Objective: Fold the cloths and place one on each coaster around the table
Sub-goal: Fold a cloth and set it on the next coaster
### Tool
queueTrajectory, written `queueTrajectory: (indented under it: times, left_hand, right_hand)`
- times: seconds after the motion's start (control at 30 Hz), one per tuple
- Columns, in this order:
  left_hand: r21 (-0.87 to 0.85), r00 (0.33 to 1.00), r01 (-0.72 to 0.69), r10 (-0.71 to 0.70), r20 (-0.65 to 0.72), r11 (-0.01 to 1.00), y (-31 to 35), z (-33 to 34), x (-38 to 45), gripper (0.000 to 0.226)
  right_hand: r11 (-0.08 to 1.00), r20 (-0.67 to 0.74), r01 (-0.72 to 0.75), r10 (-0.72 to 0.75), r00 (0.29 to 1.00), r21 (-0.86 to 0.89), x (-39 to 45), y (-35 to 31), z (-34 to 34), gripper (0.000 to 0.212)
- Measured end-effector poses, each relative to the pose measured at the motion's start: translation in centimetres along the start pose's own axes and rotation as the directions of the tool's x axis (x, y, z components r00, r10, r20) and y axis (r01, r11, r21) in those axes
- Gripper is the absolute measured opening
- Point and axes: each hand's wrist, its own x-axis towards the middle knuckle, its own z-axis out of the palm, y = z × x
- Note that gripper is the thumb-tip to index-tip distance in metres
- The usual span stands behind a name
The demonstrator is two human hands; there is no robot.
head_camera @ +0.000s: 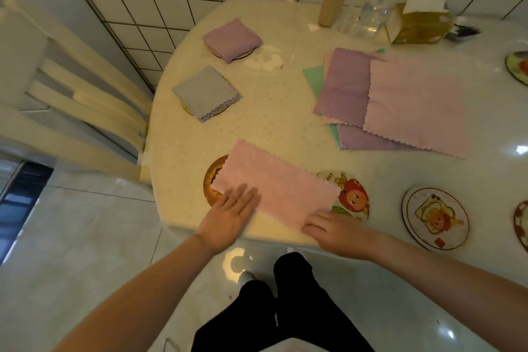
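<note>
A pink cloth (274,183), folded into a long strip, lies at the table's near edge across a brown coaster (211,180) and a cartoon coaster (354,197). My left hand (228,216) lies flat with fingers spread on the cloth's left end. My right hand (334,230) presses its right near corner. A folded purple cloth (231,38) and a folded grey cloth (207,91) each rest on a coaster at the far left. A pile of unfolded cloths (400,100) lies in the middle.
A bare coaster (435,218) sits right of my hands; parts of others show at the right edge (517,66). A cup (331,7), a pump bottle (374,11) and a tissue box (417,23) stand by the tiled wall. A chair (71,88) stands left.
</note>
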Motion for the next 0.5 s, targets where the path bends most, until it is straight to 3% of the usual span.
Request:
queueTrajectory:
  times: [0.13,0.33,0.5]
  left_hand:
    - [-0.069,0.997,-0.053,0.056,0.044,0.996,4.8,0.7,2.5,0.058]
    - [-0.131,0.990,0.129,-0.120,0.080,0.983,8.9,1.4,4.8,0.051]
    - [-0.138,0.976,0.205,-0.214,-0.052,0.969,10.4,1.9,5.5,0.045]
  right_hand:
    - [0.989,-0.036,0.076,-0.081,0.996,-0.124,0.2,5.0,-1.1,0.044]
    - [0.937,0.152,0.280,-0.251,0.956,-0.210,2.3,12.3,-2.2,0.062]
    - [0.859,0.218,0.453,-0.407,0.887,-0.238,5.5,14.6,-2.2,0.056]
